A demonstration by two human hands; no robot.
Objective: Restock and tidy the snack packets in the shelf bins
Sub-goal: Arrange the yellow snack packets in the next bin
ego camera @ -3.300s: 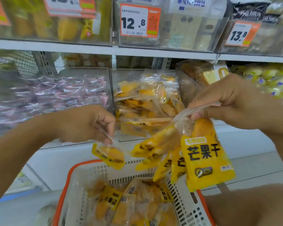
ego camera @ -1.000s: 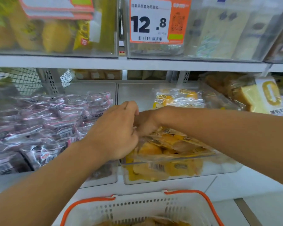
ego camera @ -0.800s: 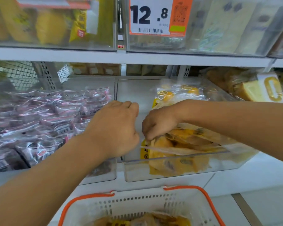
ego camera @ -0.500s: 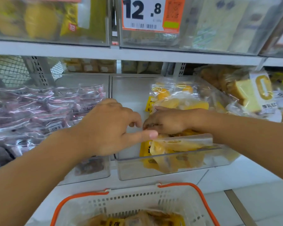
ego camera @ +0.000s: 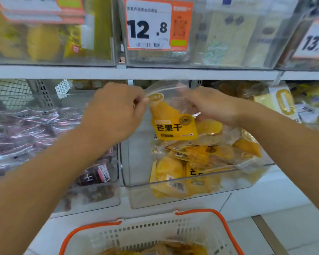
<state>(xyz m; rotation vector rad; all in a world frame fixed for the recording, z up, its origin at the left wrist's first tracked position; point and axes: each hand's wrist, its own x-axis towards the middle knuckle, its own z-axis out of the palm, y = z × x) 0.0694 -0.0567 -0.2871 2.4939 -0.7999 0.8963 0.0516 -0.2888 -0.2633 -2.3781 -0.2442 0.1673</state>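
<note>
The left hand (ego camera: pixel 116 115) and, apparently, the blurred right hand (ego camera: pixel 208 105) are pinching the clear top edge of a mango packet (ego camera: pixel 171 124) dangling below their fingers over the clear bin (ego camera: pixel 173 192), where the slick film risks slipping.

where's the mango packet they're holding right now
In the head view, centre frame, the mango packet hangs upright over the clear bin, pinched at its top by left hand and right hand.

Both forearms reach in from 7 and 4 o'clock; the left hand (ego camera: pixel 116 113) and right hand (ego camera: pixel 208 105) hold pinching grips, knuckles up.
</note>
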